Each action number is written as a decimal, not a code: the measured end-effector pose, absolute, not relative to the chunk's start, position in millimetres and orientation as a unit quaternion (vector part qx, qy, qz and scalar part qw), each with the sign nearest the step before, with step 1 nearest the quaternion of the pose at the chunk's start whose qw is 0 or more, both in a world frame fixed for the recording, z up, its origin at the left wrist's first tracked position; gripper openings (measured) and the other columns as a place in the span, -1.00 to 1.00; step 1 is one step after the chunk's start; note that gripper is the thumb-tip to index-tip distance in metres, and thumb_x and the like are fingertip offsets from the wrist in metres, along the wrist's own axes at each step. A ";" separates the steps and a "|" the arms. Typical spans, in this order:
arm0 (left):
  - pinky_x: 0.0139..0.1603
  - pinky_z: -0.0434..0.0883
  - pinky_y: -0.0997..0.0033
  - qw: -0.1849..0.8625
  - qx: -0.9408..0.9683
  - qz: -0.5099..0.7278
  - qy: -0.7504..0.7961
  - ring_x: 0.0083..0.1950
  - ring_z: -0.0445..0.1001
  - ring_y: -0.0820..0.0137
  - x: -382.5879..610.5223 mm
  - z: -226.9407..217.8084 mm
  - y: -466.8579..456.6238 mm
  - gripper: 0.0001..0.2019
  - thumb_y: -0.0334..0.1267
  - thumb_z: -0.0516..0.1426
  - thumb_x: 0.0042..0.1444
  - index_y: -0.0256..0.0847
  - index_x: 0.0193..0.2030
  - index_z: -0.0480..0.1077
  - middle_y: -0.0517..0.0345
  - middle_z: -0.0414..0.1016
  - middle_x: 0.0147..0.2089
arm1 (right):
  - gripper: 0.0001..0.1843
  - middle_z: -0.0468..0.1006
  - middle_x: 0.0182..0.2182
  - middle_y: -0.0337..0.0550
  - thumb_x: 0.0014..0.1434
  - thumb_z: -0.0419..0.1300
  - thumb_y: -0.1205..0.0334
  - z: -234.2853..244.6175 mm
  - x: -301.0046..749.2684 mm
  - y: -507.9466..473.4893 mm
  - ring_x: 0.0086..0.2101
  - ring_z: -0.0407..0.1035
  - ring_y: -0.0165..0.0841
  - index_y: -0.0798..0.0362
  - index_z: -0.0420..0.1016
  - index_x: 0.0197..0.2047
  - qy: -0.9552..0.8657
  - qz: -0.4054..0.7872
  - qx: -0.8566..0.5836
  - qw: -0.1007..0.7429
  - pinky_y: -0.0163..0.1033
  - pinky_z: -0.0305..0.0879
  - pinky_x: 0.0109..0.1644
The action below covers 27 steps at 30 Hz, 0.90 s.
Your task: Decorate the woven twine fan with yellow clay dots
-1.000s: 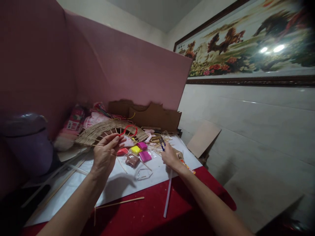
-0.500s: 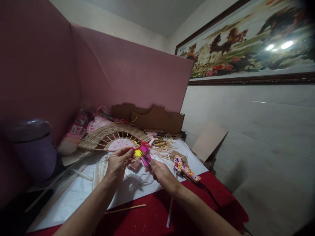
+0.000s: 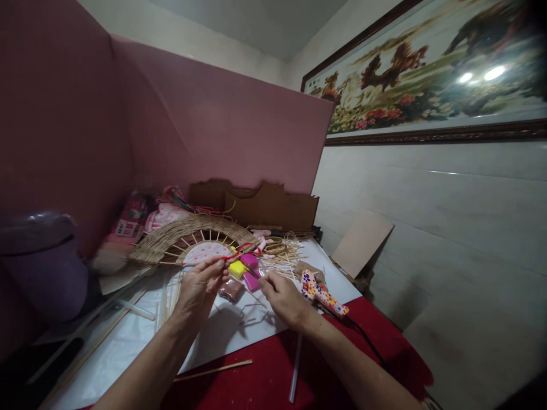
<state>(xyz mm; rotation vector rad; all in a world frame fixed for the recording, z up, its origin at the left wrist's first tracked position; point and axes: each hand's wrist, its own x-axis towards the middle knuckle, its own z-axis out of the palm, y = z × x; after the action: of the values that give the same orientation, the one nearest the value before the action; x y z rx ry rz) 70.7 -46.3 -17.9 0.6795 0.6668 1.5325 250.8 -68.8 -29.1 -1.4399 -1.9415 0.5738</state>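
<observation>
My left hand (image 3: 200, 286) pinches one end of a thin red cord (image 3: 239, 250) that loops up over the table. My right hand (image 3: 282, 296) is closed round small dark scissors (image 3: 253, 273) whose tip points toward the cord. Just beyond both hands lie small bags of coloured clay (image 3: 241, 267): yellow, magenta and brown. Behind them a half-woven straw fan (image 3: 192, 236) with bare spokes rests on a white sheet (image 3: 141, 330).
A flower-patterned glue gun (image 3: 322, 293) lies right of my right hand. Loose sticks (image 3: 213, 370), a white rod (image 3: 296, 370), cardboard pieces (image 3: 265, 208), a purple bin (image 3: 40, 262) at left, pink panels behind, and a tiled wall at right surround the red table.
My right hand came in from the far right toward the left hand with the scissors. The left hand lowered slightly with the cord. The glue gun came into sight.
</observation>
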 end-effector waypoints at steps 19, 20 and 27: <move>-0.55 0.43 0.59 0.601 0.280 0.677 0.321 -0.54 0.46 0.47 68.4 -19.6 -39.3 -0.91 -0.58 0.19 -0.15 -0.42 -0.44 0.46 0.01 0.51 -0.51 | -0.74 0.51 -0.11 -0.02 0.06 0.13 0.43 1.9 306.7 85.1 -0.08 0.36 -0.22 0.07 0.50 -0.17 -0.825 -0.034 -0.563 0.049 -0.30 0.19 -0.10; -0.56 0.43 0.59 0.599 0.276 0.677 0.327 -0.55 0.46 0.46 67.8 -19.7 -39.4 -0.91 -0.58 0.18 -0.16 -0.42 -0.45 0.46 0.01 0.51 -0.51 | -0.72 0.51 -0.11 -0.04 0.02 0.18 0.41 -1.0 303.6 91.9 -0.10 0.38 -0.21 0.06 0.49 -0.15 -0.832 -0.028 -0.552 0.038 -0.29 0.21 -0.12; -0.60 0.43 0.60 0.596 0.244 0.682 0.347 -0.58 0.44 0.46 62.8 -19.9 -37.7 -0.87 -0.61 0.21 -0.22 -0.46 -0.45 0.47 -0.03 0.51 -0.53 | -0.31 0.43 0.02 -0.03 -0.18 0.32 0.44 -8.3 288.8 110.2 -0.02 0.34 -0.19 0.03 0.30 0.08 -0.862 -0.006 -0.506 0.029 -0.30 0.24 -0.09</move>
<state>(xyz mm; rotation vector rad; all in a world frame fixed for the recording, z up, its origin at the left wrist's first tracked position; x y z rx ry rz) 62.8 -37.7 -19.9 0.5669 0.8061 1.5825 288.8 110.2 -8.3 -1.5608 -2.6605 -0.0170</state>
